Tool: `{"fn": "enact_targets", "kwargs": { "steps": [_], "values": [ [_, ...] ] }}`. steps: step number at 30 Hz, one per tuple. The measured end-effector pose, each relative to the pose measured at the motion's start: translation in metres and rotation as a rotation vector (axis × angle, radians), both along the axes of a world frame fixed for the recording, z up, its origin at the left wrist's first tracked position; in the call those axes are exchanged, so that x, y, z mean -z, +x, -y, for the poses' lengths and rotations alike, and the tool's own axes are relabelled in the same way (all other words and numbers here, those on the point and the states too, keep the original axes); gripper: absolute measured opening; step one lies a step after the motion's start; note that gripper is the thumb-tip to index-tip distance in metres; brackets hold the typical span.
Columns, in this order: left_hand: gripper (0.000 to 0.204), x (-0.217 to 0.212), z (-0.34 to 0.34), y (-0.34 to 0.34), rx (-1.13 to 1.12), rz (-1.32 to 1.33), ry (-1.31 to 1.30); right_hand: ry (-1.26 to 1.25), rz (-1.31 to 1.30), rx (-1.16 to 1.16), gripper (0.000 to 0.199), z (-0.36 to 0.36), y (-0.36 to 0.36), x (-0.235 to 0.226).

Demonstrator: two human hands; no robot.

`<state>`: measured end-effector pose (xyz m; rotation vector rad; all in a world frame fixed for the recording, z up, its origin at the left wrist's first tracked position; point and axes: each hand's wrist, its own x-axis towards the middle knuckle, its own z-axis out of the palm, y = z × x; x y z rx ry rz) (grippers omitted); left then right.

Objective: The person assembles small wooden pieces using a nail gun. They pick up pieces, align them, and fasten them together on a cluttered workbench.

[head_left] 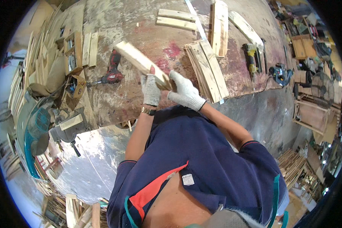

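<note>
- Nearest the camera, filling the lower centre of the frame, is the person's dark blue shirt with a red and teal collar; both forearms run up from it toward the middle of the frame.
- Left hand, in a white knit glove with a wristwatch below it, is closed around the near end of a pale wooden slat, thumb on top.
- Right hand, also gloved, grips the same end just beside the left, so the two hands nearly touch.
- That slat sits at centre frame, tilted, its far end pointing to the upper left and raised above the worn brown workbench.
- With both hands bunched at one end, the long free end has leverage; I judge a wider hand spacing would steady it better.
- A fanned stack of thin slats lies just right of the hands, and a red drill lies to the left; the free end should swing wide of the drill.
- A yellow power tool rests further right, well apart.
- More planks lie at the upper centre of the frame.
</note>
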<state>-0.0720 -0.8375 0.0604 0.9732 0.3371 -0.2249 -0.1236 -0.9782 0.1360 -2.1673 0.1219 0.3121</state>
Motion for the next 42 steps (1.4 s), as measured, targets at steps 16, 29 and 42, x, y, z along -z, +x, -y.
{"fn": "enact_targets", "kwargs": {
  "steps": [16, 29, 42],
  "values": [
    [0.062, 0.019, 0.114, -0.044, 0.599, 0.218, 0.047, -0.01, 0.136, 0.553, 0.055, 0.098, -0.077, -0.003],
    [0.063, 0.058, 0.129, -0.047, 0.369, 0.096, 0.13, -0.381, 0.237, 0.511, 0.044, 0.163, -0.079, 0.033],
    [0.083, 0.125, 0.21, -0.012, 0.225, -0.066, 0.375, 0.478, -0.215, 0.214, 0.088, 0.222, -0.015, 0.123]
  ]
}}
